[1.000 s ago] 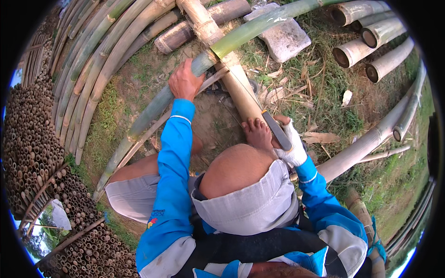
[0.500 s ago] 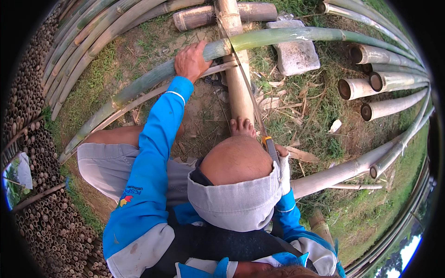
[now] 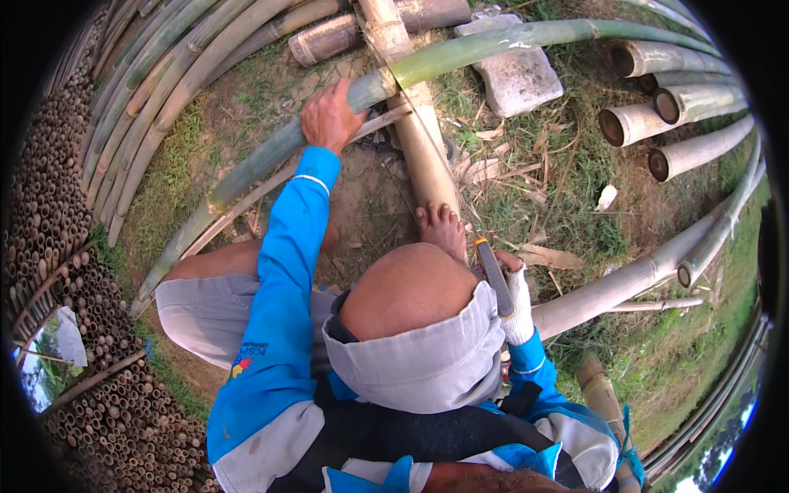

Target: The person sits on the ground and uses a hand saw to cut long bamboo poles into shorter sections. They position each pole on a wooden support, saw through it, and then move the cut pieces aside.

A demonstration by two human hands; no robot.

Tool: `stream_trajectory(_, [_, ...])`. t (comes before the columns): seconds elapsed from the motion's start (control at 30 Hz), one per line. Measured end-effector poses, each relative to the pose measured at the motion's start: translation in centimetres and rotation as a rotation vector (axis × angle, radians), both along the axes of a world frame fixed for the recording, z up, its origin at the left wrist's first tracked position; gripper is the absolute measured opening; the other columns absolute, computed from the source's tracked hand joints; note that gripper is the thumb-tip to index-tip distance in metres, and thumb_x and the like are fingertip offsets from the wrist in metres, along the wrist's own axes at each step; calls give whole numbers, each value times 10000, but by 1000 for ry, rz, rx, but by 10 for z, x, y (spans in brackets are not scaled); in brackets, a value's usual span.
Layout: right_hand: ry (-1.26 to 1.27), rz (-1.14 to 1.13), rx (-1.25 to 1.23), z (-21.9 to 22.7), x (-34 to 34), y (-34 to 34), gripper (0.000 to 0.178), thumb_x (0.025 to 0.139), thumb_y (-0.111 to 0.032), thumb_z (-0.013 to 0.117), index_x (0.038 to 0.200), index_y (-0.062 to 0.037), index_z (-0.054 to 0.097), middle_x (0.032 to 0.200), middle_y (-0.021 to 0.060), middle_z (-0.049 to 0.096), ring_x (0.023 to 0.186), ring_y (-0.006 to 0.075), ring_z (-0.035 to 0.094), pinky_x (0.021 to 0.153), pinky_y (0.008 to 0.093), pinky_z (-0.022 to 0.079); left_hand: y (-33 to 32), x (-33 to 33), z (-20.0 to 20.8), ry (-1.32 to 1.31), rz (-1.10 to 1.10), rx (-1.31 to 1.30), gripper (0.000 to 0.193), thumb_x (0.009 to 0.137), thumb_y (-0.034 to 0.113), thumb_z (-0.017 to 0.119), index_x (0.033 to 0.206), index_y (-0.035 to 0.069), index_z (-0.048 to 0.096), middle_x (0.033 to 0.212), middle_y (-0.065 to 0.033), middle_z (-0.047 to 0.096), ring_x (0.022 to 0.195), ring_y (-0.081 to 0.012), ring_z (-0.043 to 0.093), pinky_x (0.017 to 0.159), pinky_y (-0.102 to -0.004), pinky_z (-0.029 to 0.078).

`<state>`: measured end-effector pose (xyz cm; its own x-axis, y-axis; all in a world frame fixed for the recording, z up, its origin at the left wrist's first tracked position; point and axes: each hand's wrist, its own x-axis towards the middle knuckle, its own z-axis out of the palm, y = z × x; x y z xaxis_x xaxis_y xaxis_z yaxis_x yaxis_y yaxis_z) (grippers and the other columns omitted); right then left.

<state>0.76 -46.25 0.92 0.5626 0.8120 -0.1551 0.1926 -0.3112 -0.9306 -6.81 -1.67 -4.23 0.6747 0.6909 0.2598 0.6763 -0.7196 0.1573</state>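
Observation:
A long green bamboo pole [image 3: 468, 48] lies crosswise over a thick pale bamboo log [image 3: 421, 135]. Bare and wrapped over the pole's top, my left hand [image 3: 333, 117] grips it just left of the log. My right hand [image 3: 517, 304], in a white fingerless-looking glove, is closed on the grey handle of a hand saw [image 3: 494, 278] beside my raised knee. From an orange collar the saw's thin blade runs forward along the log and crosses the pole at a joint, right of my left hand. How deep the blade sits in the pole cannot be made out.
My bare foot [image 3: 442, 226] rests on the log's near end. A pale stone block [image 3: 518, 80] lies under the pole's right part. Cut bamboo poles [image 3: 629, 123] point inward at right; long poles [image 3: 185, 90] lie at far left, beside stacked bamboo ends [image 3: 107, 403].
My right hand and the saw handle have drawn back toward me, exposing more of the handle. My left hand keeps its grip on the pole. The whole view has turned slightly.

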Motion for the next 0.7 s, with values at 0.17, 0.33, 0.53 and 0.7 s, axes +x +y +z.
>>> stream_trajectory(0.17, [93, -17, 23, -42, 39, 110, 621, 843, -81, 715, 1429, -94, 510, 1070, 162, 640, 892, 248, 664, 836, 359, 550, 1, 12, 3, 29, 2, -53, 588, 729, 322, 948, 1245, 163, 715, 1157, -139, 788, 1047, -374, 751, 878, -491, 609])
stream_trajectory(0.33, [82, 36, 99, -27, 47, 147, 662, 822, -101, 759, 1434, -96, 507, 1056, 195, 639, 925, 341, 676, 876, 407, 553, 12, 14, 7, 16, 27, -73, 586, 701, 291, 964, 1205, 148, 702, 1133, -136, 776, 1053, -372, 741, 886, -490, 594])
stream_trajectory(0.53, [63, 13, 12, -1, 22, 24, 647, 847, -16, 759, 1441, -69, 508, 1084, 58, 627, 803, 137, 614, 736, 267, 504, 24, 13, -1, -58, -9, -44, 570, 706, 276, 958, 1208, 167, 712, 1102, -158, 783, 1035, -402, 739, 869, -512, 590])
stream_trajectory(0.7, [346, -99, 72, -16, 4, 22, 494, 958, 28, 687, 1406, -101, 527, 952, 29, 591, 676, 55, 534, 561, 193, 425, 19, 18, -2, -11, 26, -88, 581, 716, 283, 940, 1233, 162, 707, 1130, -162, 784, 1041, -406, 741, 872, -520, 587])
